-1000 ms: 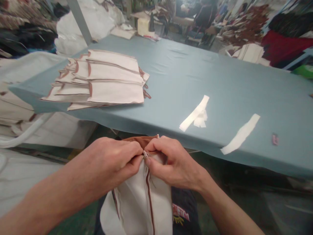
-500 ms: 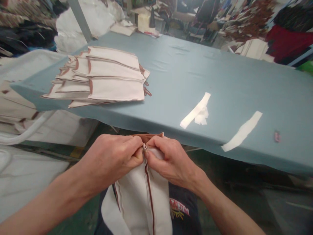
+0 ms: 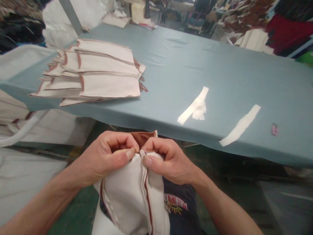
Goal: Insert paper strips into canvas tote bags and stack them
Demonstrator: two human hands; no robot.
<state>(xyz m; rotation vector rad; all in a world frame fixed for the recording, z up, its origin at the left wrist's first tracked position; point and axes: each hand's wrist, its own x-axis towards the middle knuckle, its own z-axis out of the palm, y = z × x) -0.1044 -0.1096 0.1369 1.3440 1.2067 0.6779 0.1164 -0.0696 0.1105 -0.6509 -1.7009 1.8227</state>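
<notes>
A cream fabric bag (image 3: 127, 192) with brown piping and a brown lining hangs over my lap, its upper edge gripped by both hands. My left hand (image 3: 114, 153) pinches that edge between thumb and fingers, left of the seam. Just right of it, my right hand (image 3: 163, 160) is closed on the edge, with the thumb pressed beside the top of the piped seam. The fingertips of the two hands nearly meet there. Brown lining (image 3: 143, 137) shows behind the fingers. The lower end of the bag runs out of view.
The blue-covered table (image 3: 166, 98) stands in front of me. On it lie a pile of cream, brown-edged fabric pieces (image 3: 110, 86), white strips (image 3: 194, 104), another white strip (image 3: 241, 125) and a small pink object (image 3: 275, 130). A curved white rail (image 3: 26, 129) is at left.
My left hand has opened its grip a little, and its thumb now lies along the edge. The brown lining shows more. The view has shifted slightly, moving the table leftward and up.
</notes>
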